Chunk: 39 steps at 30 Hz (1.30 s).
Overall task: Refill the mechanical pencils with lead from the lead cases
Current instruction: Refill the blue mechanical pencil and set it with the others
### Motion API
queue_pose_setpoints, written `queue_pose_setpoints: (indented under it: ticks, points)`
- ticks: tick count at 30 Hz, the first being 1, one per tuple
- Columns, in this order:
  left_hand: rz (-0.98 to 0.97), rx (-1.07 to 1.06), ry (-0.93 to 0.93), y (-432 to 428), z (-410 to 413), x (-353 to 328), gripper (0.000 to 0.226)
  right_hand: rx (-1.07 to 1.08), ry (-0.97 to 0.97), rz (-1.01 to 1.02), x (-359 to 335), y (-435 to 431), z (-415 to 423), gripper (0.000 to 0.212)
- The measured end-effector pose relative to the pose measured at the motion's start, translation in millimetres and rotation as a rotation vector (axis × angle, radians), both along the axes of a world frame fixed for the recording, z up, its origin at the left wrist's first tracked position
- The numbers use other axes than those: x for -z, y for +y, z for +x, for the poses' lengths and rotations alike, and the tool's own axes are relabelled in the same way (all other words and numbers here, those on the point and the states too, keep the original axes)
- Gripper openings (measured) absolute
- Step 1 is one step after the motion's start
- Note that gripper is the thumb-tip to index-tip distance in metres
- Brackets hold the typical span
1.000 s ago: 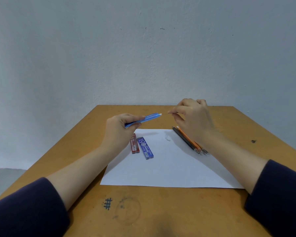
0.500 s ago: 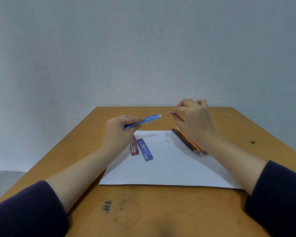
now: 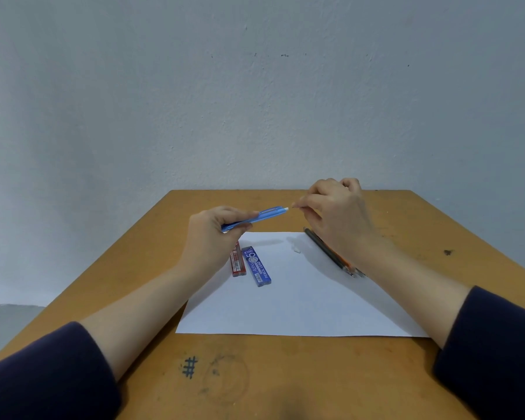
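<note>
Over the last second the pinched fingertips of the right hand (image 3: 337, 213) had been brought closer to the white end of the slim blue plastic mechanical pencil (image 3: 253, 218), until only a slight gap was left; the pencil itself had hardly shifted. The pencil was held in the closed left hand (image 3: 212, 234), above the brown wooden table (image 3: 285, 377), tilted up toward the right. The right hand's thumb and forefinger were pressed together; whether a lead was held between them could not be told. On the white sheet of paper (image 3: 300, 304) a flat red lead case (image 3: 237, 262) and a flat blue lead case (image 3: 257, 266) were laid side by side, just apart. A small white cap-like piece (image 3: 297, 250) was seen near them. A dark grey pencil (image 3: 325, 248) and an orange pencil (image 3: 344, 262) were laid together, partly hidden under the right wrist.
</note>
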State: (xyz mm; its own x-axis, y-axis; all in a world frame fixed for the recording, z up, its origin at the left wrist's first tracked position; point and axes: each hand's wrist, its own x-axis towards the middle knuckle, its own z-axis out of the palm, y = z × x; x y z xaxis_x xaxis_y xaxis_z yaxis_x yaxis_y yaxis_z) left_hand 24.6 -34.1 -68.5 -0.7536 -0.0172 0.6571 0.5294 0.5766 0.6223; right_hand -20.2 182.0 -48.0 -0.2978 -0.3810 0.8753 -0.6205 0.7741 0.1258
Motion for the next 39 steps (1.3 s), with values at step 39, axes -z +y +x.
queue_pose_setpoints:
  ticks: [39]
  points:
    - [0.052,-0.054,0.041,3,1,1,0.028,-0.176,-0.657,-0.261,7,-25,23,0.051]
